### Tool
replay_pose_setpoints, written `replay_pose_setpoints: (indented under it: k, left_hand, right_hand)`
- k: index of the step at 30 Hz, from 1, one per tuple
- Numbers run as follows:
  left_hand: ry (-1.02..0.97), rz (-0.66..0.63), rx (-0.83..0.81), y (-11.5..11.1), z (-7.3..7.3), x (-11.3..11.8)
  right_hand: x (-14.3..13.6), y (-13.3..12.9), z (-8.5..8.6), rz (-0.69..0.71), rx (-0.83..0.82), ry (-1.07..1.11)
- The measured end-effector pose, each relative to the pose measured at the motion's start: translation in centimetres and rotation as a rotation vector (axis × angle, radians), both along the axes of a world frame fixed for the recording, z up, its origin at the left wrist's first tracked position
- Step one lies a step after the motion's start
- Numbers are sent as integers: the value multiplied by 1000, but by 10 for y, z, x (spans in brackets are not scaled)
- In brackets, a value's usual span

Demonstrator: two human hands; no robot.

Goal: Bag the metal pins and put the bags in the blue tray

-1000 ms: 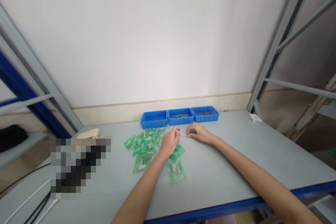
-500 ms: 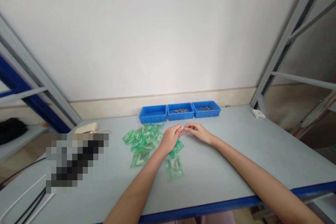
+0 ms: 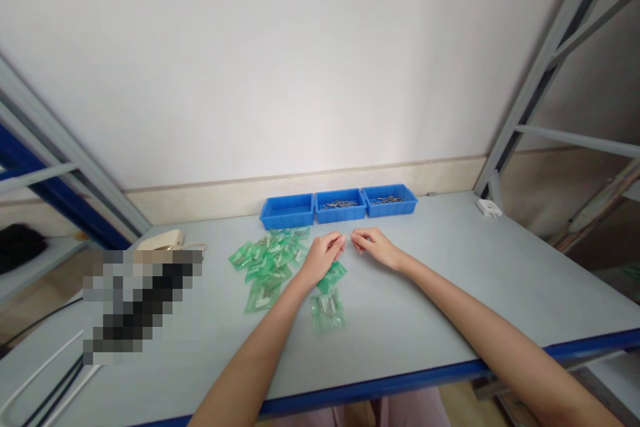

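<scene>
My left hand [image 3: 321, 257] is closed in a pinch above the middle of the table, with its fingertips pointing right. Facing it across a small gap, my right hand [image 3: 379, 248] is also pinched. A small pale, clear-looking piece [image 3: 349, 237] seems to span the gap between the fingertips; it is too small to name. Just below my left hand, a green plastic bag [image 3: 332, 276] lies partly covered by it. Nearer the front, another green see-through bag [image 3: 329, 312] holds thin metal pieces. A pile of similar green bags [image 3: 273, 257] lies left of my left hand.
Three blue bins stand along the wall: the left bin [image 3: 287, 219] shows no contents, while the middle bin [image 3: 340, 213] and right bin [image 3: 393, 208] hold thin metal pieces. A white plug-like block [image 3: 489, 207] sits at the back right. Cables and a cream-coloured object [image 3: 163, 240] occupy the left side.
My hands have drawn slightly apart, opening a small gap between the fingertips. The camera view has shifted a little; the bags and bins keep their places on the table.
</scene>
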State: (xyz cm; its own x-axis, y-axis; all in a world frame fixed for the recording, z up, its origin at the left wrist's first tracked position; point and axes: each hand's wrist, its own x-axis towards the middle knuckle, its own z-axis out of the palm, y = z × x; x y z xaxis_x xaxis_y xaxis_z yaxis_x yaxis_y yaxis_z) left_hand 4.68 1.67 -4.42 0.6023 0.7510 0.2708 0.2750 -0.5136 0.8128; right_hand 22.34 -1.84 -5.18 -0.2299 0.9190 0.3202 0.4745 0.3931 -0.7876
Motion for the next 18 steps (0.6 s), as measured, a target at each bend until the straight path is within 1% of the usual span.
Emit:
replay_pose_setpoints:
  k: [3, 7, 11, 13, 18]
  left_hand:
    - [-33, 18, -14, 2, -2, 1]
    - [-68, 31, -32, 4, -2, 1]
    - [-73, -12, -68, 1, 3, 0]
    - [-72, -13, -83, -1, 4, 0]
    - [-116, 15, -100, 0, 2, 1]
  right_hand:
    - [-2, 2, -3, -16, 14, 8]
    - [-2, 4, -4, -45, 51, 82]
    - [-2, -1, 0, -11, 18, 23]
    - [-3, -2, 1, 4, -4, 1]
    - [-3, 3, -2, -35, 41, 68]
